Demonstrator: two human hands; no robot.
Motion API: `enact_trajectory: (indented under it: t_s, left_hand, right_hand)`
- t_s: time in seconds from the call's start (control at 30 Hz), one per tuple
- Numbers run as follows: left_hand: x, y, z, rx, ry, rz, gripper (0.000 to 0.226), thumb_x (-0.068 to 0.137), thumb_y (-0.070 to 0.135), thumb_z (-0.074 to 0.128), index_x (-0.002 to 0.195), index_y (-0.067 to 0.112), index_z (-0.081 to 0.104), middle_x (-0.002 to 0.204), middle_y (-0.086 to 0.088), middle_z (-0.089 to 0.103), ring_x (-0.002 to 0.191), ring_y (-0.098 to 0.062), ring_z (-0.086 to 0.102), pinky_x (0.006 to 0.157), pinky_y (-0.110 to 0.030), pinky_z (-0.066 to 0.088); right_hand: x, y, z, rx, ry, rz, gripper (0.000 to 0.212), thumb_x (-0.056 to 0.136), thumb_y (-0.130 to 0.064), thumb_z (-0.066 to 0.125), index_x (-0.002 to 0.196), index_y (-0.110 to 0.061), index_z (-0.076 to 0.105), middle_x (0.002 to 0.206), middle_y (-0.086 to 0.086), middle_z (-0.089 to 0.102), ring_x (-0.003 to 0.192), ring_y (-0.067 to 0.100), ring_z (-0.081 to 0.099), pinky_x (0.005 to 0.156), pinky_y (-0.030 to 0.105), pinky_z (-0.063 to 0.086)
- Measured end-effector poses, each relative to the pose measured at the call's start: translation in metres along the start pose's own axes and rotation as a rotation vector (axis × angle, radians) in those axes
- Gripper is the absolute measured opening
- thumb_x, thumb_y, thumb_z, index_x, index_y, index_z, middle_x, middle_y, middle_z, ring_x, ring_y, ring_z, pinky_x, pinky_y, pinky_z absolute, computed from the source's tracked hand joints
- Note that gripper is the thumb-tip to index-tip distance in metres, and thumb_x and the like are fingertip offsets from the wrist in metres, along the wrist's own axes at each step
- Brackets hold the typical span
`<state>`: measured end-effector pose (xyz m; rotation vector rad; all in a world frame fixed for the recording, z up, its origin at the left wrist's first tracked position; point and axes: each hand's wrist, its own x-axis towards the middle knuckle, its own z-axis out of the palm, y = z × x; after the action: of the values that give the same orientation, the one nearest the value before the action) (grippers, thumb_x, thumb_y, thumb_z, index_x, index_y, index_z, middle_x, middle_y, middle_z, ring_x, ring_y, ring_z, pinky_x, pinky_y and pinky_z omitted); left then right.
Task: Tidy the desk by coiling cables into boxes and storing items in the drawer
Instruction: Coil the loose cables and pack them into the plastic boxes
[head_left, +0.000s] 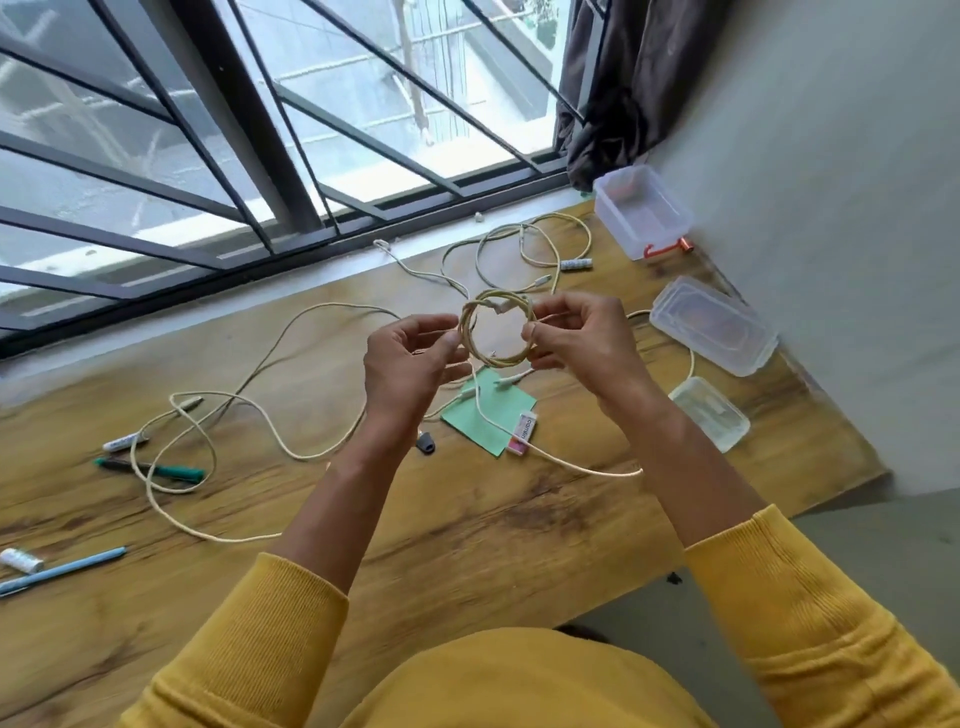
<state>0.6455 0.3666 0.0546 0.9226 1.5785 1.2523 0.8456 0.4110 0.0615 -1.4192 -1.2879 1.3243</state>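
The fingers of the left hand (410, 358) pinch the nine o'clock side of a coiled cream cable (496, 328), and the right hand (574, 338) pinches its three o'clock side, holding the ring above the bench (467, 525). Its loose tail hangs toward five o'clock over a green paper (491, 415) and an eraser (522, 434). Three clear boxes (714, 325) sit at two o'clock; another loose cable (208, 410) sprawls at nine o'clock.

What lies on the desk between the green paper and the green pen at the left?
In the head view, between the green paper and the green pen lie loose loops of a cream cable and a small grey cap near the paper.
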Motion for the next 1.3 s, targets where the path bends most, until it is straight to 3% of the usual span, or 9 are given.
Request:
enact_trajectory:
  t_s: [0.2, 0.33, 0.43, 0.57, 0.63, 0.73, 0.87, 1.03, 1.3]
  left_hand:
    - [0.033, 0.011, 0.068, 0.047, -0.05, 0.019, 0.019, 0.092, -0.004, 0.076, 0.11, 0.004, 0.079, 0.094, -0.014, 0.081, 0.084, -0.032, 0.08, 0.082, -0.045, 0.067]
    - [0.062, 0.023, 0.115, 0.093, -0.068, 0.033, 0.023, 0.088, -0.006, 0.078, 0.108, 0.005, 0.081, 0.092, -0.011, 0.081, 0.082, -0.027, 0.08, 0.081, -0.042, 0.068]
    - [0.088, 0.035, 0.148, 0.106, -0.072, 0.033, 0.023, 0.084, -0.005, 0.08, 0.094, 0.016, 0.081, 0.088, -0.008, 0.08, 0.079, -0.026, 0.08, 0.081, -0.043, 0.068]
    - [0.124, 0.047, 0.188, 0.142, -0.1, 0.059, 0.028, 0.085, -0.004, 0.078, 0.089, 0.023, 0.079, 0.088, -0.001, 0.079, 0.075, -0.014, 0.078, 0.06, -0.022, 0.061]
    - [0.146, 0.048, 0.207, 0.156, -0.113, 0.053, 0.03, 0.088, -0.005, 0.072, 0.092, 0.024, 0.079, 0.095, -0.001, 0.079, 0.082, -0.019, 0.078, 0.056, -0.017, 0.057]
    - [0.178, 0.044, 0.23, 0.237, -0.134, 0.073, 0.028, 0.087, 0.009, 0.071, 0.104, 0.029, 0.082, 0.104, 0.009, 0.079, 0.086, -0.018, 0.078, 0.069, -0.034, 0.066]
    - [0.208, 0.037, 0.253, 0.408, -0.219, 0.157, 0.045, 0.088, 0.02, 0.072, 0.132, 0.031, 0.073, 0.127, 0.012, 0.075, 0.094, -0.008, 0.076, 0.096, -0.046, 0.061]
    - [0.222, 0.031, 0.265, 0.519, -0.287, 0.217, 0.055, 0.091, 0.013, 0.071, 0.144, 0.025, 0.062, 0.147, 0.001, 0.062, 0.11, -0.016, 0.071, 0.095, -0.046, 0.061]
    - [0.207, 0.016, 0.257, 0.59, -0.288, 0.333, 0.049, 0.094, 0.022, 0.075, 0.141, 0.023, 0.063, 0.144, 0.0, 0.059, 0.108, -0.016, 0.066, 0.097, -0.044, 0.057]
  right_hand:
    - [0.028, 0.01, -0.045, 0.019, 0.207, 0.051, 0.025, 0.091, -0.009, 0.081, 0.114, -0.001, 0.075, 0.09, 0.013, 0.079, 0.071, 0.024, 0.078, 0.065, 0.038, 0.066]
    - [0.059, 0.007, -0.077, -0.053, 0.299, 0.024, 0.02, 0.091, -0.011, 0.08, 0.11, -0.007, 0.073, 0.09, 0.011, 0.078, 0.07, 0.022, 0.078, 0.064, 0.038, 0.065]
    - [0.093, 0.003, -0.097, -0.132, 0.35, -0.001, 0.015, 0.091, -0.01, 0.079, 0.104, -0.007, 0.072, 0.088, 0.012, 0.077, 0.064, 0.021, 0.077, 0.061, 0.038, 0.066]
    - [0.146, -0.003, -0.118, -0.256, 0.398, -0.001, 0.009, 0.087, -0.014, 0.079, 0.092, -0.017, 0.073, 0.079, 0.0, 0.077, 0.059, 0.019, 0.076, 0.064, 0.044, 0.067]
    - [0.173, -0.004, -0.127, -0.318, 0.418, 0.012, 0.012, 0.08, -0.018, 0.072, 0.086, -0.029, 0.07, 0.079, -0.004, 0.077, 0.067, 0.022, 0.077, 0.071, 0.047, 0.066]
    - [0.212, -0.001, -0.14, -0.411, 0.44, 0.015, 0.024, 0.074, -0.017, 0.059, 0.092, -0.025, 0.073, 0.089, 0.0, 0.079, 0.083, 0.03, 0.077, 0.081, 0.047, 0.064]
    - [0.246, 0.001, -0.15, -0.542, 0.445, 0.027, 0.027, 0.084, -0.005, 0.06, 0.107, -0.013, 0.072, 0.102, 0.008, 0.078, 0.098, 0.03, 0.071, 0.084, 0.03, 0.055]
    - [0.262, 0.013, -0.146, -0.649, 0.4, 0.013, 0.023, 0.091, -0.006, 0.059, 0.112, -0.009, 0.067, 0.108, 0.014, 0.075, 0.102, 0.038, 0.069, 0.09, 0.046, 0.057]
    - [0.243, 0.024, -0.141, -0.67, 0.398, 0.063, 0.024, 0.092, -0.012, 0.06, 0.115, -0.011, 0.067, 0.111, 0.013, 0.074, 0.103, 0.037, 0.068, 0.087, 0.043, 0.057]
